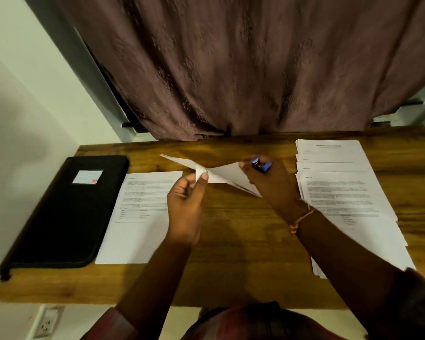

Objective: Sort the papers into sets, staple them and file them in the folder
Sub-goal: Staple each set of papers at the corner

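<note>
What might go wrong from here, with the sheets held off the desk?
The held sheets, pinched at one corner by the left hand, hang in mid-air and may slip out of line. The right hand holds both the stapler and the sheets, so it might fumble either. Its forearm crosses the fanned stacks and could disturb them.

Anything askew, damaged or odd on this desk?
Nothing spilled or damaged. The pile of papers on the right lies fanned in steps rather than squared, and the held sheets bow between the left hand and right hand, which also grips a stapler.
</note>
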The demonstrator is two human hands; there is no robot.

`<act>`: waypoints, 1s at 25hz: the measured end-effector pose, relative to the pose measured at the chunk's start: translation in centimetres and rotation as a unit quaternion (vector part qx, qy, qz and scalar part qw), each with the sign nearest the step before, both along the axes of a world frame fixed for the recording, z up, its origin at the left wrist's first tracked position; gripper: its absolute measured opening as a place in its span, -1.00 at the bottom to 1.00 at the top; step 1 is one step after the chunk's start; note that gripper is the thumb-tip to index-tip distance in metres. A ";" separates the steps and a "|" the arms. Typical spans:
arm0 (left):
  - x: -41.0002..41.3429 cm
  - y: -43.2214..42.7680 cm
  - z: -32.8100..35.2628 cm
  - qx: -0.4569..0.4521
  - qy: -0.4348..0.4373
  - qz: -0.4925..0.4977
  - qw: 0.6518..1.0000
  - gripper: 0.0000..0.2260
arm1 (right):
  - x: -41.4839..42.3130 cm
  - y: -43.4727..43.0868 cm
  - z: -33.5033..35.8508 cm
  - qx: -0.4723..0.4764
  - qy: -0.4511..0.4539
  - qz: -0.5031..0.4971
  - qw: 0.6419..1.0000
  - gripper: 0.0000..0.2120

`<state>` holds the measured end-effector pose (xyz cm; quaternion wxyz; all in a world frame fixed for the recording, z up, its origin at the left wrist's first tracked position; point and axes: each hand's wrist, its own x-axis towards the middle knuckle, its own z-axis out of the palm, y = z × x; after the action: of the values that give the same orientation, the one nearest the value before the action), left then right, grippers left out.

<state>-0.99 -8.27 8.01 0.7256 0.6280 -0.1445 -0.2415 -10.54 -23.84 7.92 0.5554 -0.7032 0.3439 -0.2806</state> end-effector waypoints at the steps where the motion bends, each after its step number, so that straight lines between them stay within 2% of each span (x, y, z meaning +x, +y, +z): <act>1: 0.2 0.2 1.1 -0.014 -0.004 -0.006 1.000 -0.81 | 0.5 -0.4 0.6 0.008 -0.009 0.008 1.000 -0.69; 4: 1.2 1.1 4.2 -0.080 0.034 -0.013 0.996 -0.90 | 1.8 -0.9 2.1 0.010 -0.028 0.058 0.998 -0.62; 7: 2.6 2.3 6.0 -0.132 0.076 -0.008 0.988 -0.87 | 2.6 -0.4 3.3 0.020 -0.048 0.109 0.993 -0.51; 10: 3.7 3.2 7.3 -0.119 0.092 0.016 0.988 -0.79 | 2.6 0.4 3.9 0.025 -0.074 0.170 0.982 -0.50; 13: 5.0 3.9 7.9 -0.114 0.105 0.015 0.988 -0.77 | 2.8 1.0 3.1 0.076 -0.069 0.161 0.982 -0.42; 17: 7.1 5.3 7.9 -0.102 0.112 0.007 0.988 -0.80 | 3.0 1.5 1.2 0.068 0.000 0.206 0.976 -0.70; 20: 9.5 6.6 7.4 -0.093 0.127 0.011 0.987 -0.69 | 3.4 2.1 0.3 0.096 0.006 0.216 0.972 -0.85; 22: 11.3 7.8 7.0 -0.087 0.153 -0.009 0.984 -0.59 | 4.0 2.6 -0.6 0.151 -0.013 0.195 0.969 -0.85; 25: 13.4 9.8 5.5 -0.036 0.153 -0.064 0.986 -0.63 | 5.2 3.7 -2.3 0.281 -0.066 0.156 0.945 -0.73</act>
<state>12.37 1.48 13.56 0.7446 0.5465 -0.0802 -0.3749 -5.31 -20.10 5.62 0.7888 -0.5433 0.2572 -0.1285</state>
